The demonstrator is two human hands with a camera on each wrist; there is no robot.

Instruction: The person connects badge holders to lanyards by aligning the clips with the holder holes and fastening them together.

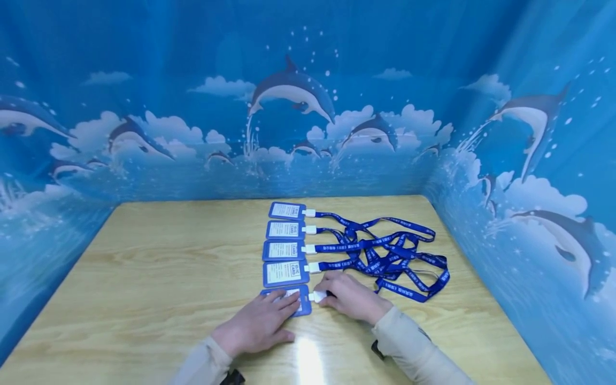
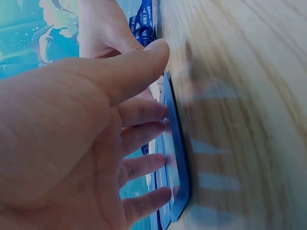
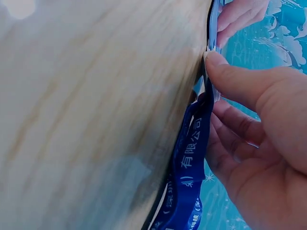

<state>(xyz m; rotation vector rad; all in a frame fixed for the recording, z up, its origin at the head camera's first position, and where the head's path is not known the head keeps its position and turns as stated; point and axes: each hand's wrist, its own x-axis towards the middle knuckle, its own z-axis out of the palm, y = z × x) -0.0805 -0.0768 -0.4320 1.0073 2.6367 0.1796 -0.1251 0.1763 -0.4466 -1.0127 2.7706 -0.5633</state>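
Note:
The nearest blue ID card holder (image 1: 304, 300) lies flat on the table, last in a column of several like it. My left hand (image 1: 262, 321) rests its straight fingertips on this holder's face and covers part of the card. In the left wrist view the fingers (image 2: 144, 163) are spread along the holder (image 2: 175, 158), with the thumb off it. At the holder's right end my right hand (image 1: 351, 294) pinches the white clip (image 1: 317, 296) of its lanyard between thumb and fingers. The blue lanyard (image 3: 192, 153) runs down from that grip in the right wrist view.
Four-sided holders, such as the one just beyond (image 1: 286, 272) and the farthest (image 1: 287, 210), stretch away in line. Their lanyards (image 1: 385, 256) lie tangled to the right. A dolphin-printed curtain (image 1: 308, 171) borders the wooden table (image 1: 168, 267) at the back and sides.

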